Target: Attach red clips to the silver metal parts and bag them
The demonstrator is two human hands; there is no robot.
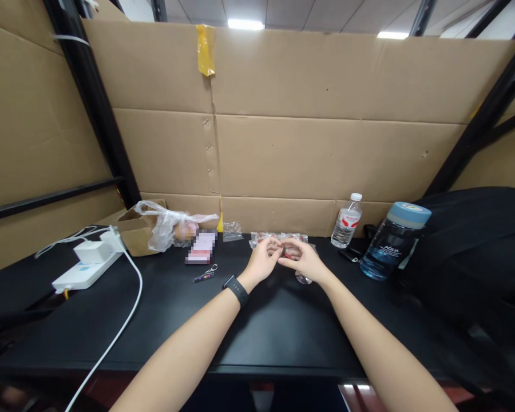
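My left hand (264, 260), with a black watch on its wrist, is closed in a pinch above the black table. Close against it, my right hand (304, 260) also has its fingers bent together. A small thing with a bit of red shows between the fingertips, too hidden to name. Just behind both hands lie clear plastic packets (302, 237) with red in them. A piece of clear plastic (303, 278) rests under the right hand. To the left is a dark keychain (204, 276) with a metal ring.
On the left stand a white power strip (86, 269) with a trailing cable, and a cardboard box (139, 243) with a plastic bag. A pixelated item (201, 247) lies nearby. Right are a water bottle (347, 222), a blue-lidded bottle (392, 246) and black fabric (472, 274). Cardboard walls enclose the table.
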